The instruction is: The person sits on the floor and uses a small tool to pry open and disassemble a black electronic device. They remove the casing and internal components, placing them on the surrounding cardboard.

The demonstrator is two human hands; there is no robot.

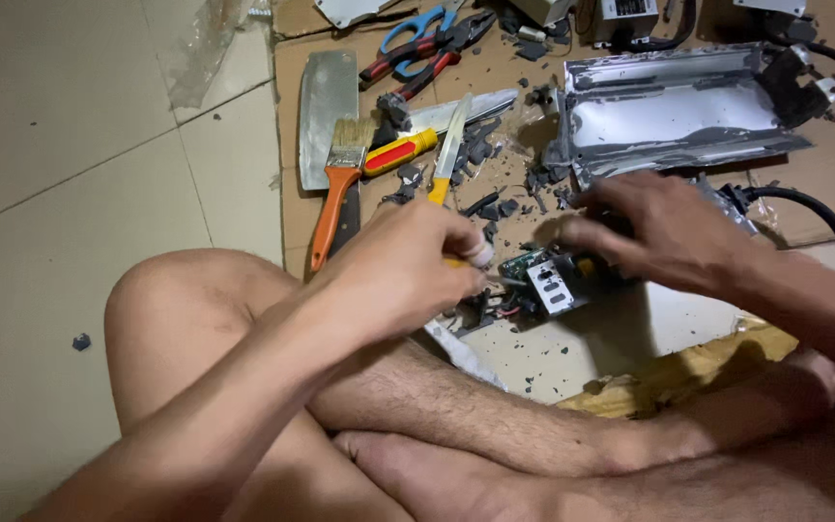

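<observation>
Pale floor tiles [70,145] fill the left of the scene, with a small dark chip [81,341] lying alone on them and a crumpled clear plastic wrap [203,46] at the far edge. To the right a sheet of brown cardboard [292,68] covers the floor and carries the tools: a steel cleaver [326,106], a paintbrush [338,184] with an orange handle just beside it, a yellow-and-red screwdriver [400,153], a knife [448,150] with a yellow handle, and farther off blue-handled scissors [416,27] and red-handled pliers [417,60]. Dark broken fragments [480,155] are scattered around them.

Near the middle, the left hand [400,271] is closed around a thin tool with a yellow grip [456,261], its tip at a small circuit board [538,278] that sits on the floor in front of the crossed legs. The right hand [654,232] rests on the board's right side, fingers curled over it; the view is blurred. Beyond it lies a torn-open silver metal casing [678,111], and a black cable [828,217] curves along the far right.
</observation>
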